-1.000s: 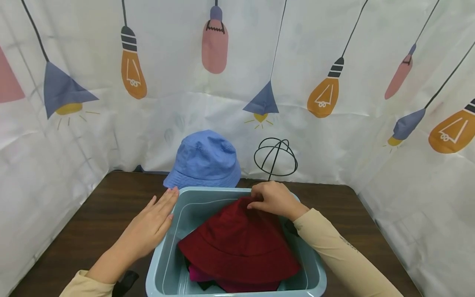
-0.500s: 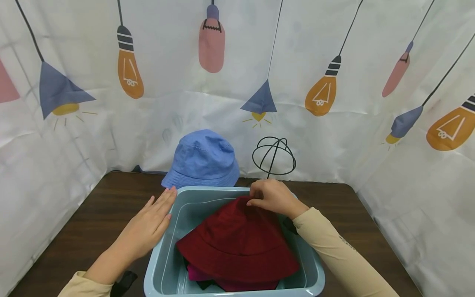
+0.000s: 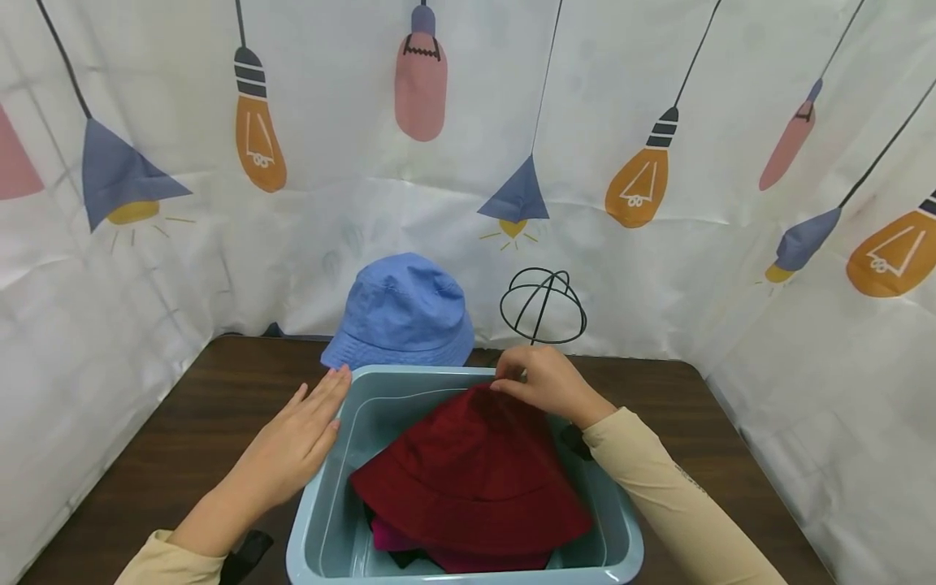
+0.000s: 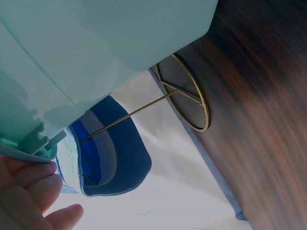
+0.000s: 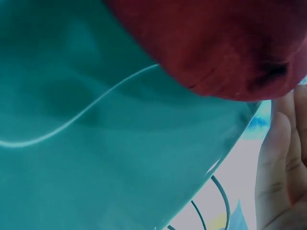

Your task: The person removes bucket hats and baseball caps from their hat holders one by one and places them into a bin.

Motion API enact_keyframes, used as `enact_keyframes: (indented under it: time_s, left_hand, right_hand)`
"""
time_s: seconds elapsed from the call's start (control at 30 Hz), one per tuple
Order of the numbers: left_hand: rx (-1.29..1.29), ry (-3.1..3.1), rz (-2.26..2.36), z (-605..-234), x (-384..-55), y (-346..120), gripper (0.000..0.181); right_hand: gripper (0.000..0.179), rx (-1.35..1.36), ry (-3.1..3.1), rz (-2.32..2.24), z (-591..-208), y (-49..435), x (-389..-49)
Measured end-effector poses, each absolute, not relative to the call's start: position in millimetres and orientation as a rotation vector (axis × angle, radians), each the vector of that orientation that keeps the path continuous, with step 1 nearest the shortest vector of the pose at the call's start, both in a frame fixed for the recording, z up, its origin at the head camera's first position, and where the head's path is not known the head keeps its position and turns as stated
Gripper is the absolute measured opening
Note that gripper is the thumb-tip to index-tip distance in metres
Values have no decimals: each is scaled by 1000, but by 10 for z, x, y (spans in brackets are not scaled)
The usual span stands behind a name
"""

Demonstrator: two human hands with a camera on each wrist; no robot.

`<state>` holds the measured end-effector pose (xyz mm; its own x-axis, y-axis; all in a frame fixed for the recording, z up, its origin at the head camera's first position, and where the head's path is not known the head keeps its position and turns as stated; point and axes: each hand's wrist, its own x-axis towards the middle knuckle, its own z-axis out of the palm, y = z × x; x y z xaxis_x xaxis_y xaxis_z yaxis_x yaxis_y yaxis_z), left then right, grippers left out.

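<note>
My right hand point(image 3: 547, 380) pinches the crown of a dark red bucket hat point(image 3: 471, 479) at the back of a light blue plastic bin point(image 3: 305, 528). The hat's brim spreads over magenta cloth point(image 3: 391, 538) and other dark fabric inside the bin. In the right wrist view the red hat point(image 5: 216, 43) fills the upper right, with the fingers point(image 5: 273, 167) at its edge. My left hand point(image 3: 292, 443) lies along the bin's left rim with its fingers straight. Those fingers point(image 4: 33, 184) touch the rim's edge in the left wrist view.
Behind the bin a blue bucket hat point(image 3: 405, 317) sits on a wire stand point(image 4: 204, 108). A bare black wire hat stand point(image 3: 543, 309) rises to its right. The dark wooden table point(image 3: 168, 455) meets a white curtain point(image 3: 307, 236) printed with lamps.
My right hand has risen slightly, with the hat's crown still pinched. The left hand keeps its place on the rim.
</note>
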<state>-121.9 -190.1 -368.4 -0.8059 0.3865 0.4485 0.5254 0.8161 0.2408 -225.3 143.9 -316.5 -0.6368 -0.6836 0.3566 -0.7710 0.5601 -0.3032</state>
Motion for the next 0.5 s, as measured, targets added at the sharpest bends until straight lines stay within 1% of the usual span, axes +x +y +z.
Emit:
enact_keyframes:
  time_s: [0.27,0.5]
  left_hand:
    - [-679,-2633,-511,-3684,-1223,-1896,52]
    - [-674,-2632,-495,-3690,-1229,-1901,52]
  right_hand:
    - [7,1181,-2645,700,-3163,1427,-2315]
    - [6,1231,-2662,735,-3087,1341,-2342]
